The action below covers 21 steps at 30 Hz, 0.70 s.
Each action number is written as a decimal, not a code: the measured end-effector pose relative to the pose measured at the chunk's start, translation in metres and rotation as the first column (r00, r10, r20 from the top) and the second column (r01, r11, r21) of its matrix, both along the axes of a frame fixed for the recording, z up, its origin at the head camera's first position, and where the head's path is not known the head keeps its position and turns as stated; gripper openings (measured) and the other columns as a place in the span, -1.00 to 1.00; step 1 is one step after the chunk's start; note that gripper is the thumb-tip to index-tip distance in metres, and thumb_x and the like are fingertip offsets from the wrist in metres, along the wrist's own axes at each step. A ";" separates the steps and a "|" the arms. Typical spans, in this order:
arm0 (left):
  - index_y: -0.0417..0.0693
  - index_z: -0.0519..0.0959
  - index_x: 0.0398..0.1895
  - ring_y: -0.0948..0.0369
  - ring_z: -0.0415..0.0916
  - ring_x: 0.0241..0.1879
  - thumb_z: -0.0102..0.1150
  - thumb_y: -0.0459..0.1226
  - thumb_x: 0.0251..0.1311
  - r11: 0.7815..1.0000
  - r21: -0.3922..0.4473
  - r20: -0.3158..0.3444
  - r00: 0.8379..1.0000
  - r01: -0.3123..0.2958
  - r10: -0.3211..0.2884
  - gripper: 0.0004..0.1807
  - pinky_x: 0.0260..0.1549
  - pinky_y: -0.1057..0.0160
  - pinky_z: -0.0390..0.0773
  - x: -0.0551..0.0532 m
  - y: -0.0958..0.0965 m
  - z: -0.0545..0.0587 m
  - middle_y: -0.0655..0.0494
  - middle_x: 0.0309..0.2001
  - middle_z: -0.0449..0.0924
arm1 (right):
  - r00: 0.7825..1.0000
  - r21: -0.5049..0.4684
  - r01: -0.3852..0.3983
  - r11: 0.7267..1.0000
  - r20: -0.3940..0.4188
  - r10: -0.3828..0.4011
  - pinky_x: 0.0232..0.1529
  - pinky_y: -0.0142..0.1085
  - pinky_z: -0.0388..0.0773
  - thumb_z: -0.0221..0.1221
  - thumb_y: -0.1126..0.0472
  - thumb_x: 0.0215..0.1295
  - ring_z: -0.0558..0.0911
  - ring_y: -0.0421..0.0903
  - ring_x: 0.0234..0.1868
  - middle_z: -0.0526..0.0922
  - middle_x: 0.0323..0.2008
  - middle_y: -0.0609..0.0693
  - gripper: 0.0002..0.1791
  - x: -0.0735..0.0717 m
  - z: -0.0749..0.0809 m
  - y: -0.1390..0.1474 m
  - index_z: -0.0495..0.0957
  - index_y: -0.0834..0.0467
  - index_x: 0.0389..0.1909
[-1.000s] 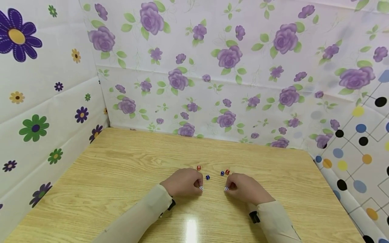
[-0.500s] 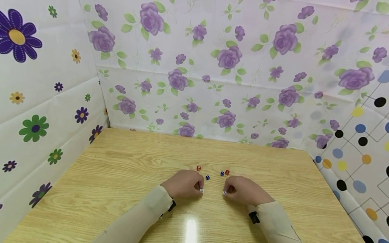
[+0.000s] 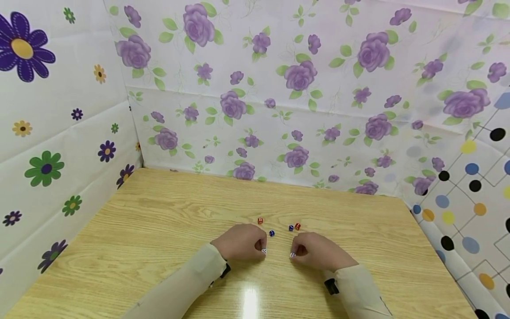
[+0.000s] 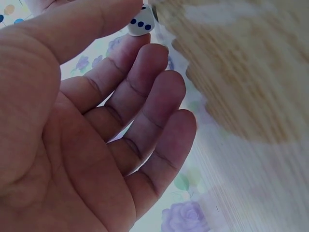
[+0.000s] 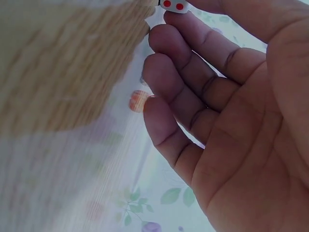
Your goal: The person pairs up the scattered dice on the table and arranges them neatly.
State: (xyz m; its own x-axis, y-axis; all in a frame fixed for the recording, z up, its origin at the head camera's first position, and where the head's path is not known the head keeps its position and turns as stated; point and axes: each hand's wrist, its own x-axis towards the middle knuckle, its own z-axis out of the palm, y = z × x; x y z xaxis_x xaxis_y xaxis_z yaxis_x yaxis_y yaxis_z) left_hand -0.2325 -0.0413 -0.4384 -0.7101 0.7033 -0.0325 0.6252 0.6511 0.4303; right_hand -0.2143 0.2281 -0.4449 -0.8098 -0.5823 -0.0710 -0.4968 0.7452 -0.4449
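In the head view, we see the left hand and the right hand facing each other low over the table, each pinching one small cube at its fingertips: the left white die and the right white die. We cannot tell whether either cube touches the wood. Just beyond the hands lie the left blue die, left red die, right blue die and right red die, the last two so close that we cannot say if they touch. We have bare wood between the two pinches, and the table's back edge, along the flowered cloth, is well apart; the tightest spot is by the right knuckles (a careless sweep there could knock the pair).

In the left wrist view, we find thumb and forefinger on the left white die, its pips blue. We judge it light, rigid and hardly fragile, though smooth faces and rounded corners could slip; opposite flat faces should give the best hold.

In the right wrist view, the right white die, red-pipped and cut off by the frame, sits between thumb and forefinger. Gentle pressure should serve here too. We cannot identify the blurred orange-red thing beside the little fingertip.
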 end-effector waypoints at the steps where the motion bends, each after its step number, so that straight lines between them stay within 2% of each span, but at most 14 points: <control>1: 0.22 0.61 -0.45 0.42 0.42 -0.48 0.39 -0.22 0.21 1.000 0.001 0.000 1.000 0.002 -0.002 -0.85 -0.36 0.36 0.48 0.000 0.000 0.000 0.46 -0.48 0.50 | 1.000 0.000 -0.001 1.000 0.002 0.001 -0.26 -0.34 0.53 0.40 0.12 0.32 0.52 -0.37 -0.38 0.57 -0.41 -0.37 -0.86 0.000 0.000 0.000 0.63 -0.14 -0.37; 11: 0.19 0.61 -0.44 0.41 0.41 -0.48 0.41 -0.23 0.21 1.000 0.001 0.010 1.000 0.005 -0.005 -0.85 -0.36 0.35 0.48 0.002 0.000 0.002 0.44 -0.48 0.49 | 0.999 -0.012 -0.026 1.000 0.030 0.026 -0.26 -0.35 0.53 0.40 0.11 0.32 0.52 -0.36 -0.38 0.56 -0.41 -0.36 -0.85 0.001 0.000 -0.001 0.63 -0.15 -0.39; 21: 0.20 0.60 -0.45 0.41 0.41 -0.48 0.41 -0.22 0.20 1.000 0.012 0.016 1.000 -0.002 0.002 -0.84 -0.36 0.35 0.47 0.000 -0.001 0.001 0.43 -0.48 0.50 | 1.000 0.001 -0.027 1.000 0.015 0.027 -0.25 -0.34 0.51 0.40 0.10 0.33 0.50 -0.35 -0.37 0.56 -0.39 -0.35 -0.86 0.002 0.002 -0.002 0.63 -0.16 -0.37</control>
State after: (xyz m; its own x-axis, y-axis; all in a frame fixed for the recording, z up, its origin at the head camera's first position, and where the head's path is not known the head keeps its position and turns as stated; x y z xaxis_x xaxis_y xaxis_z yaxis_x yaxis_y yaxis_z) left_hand -0.2322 -0.0421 -0.4376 -0.7112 0.7021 -0.0356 0.6167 0.6473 0.4480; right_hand -0.2124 0.2263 -0.4431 -0.7926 -0.6040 -0.0835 -0.5102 0.7320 -0.4515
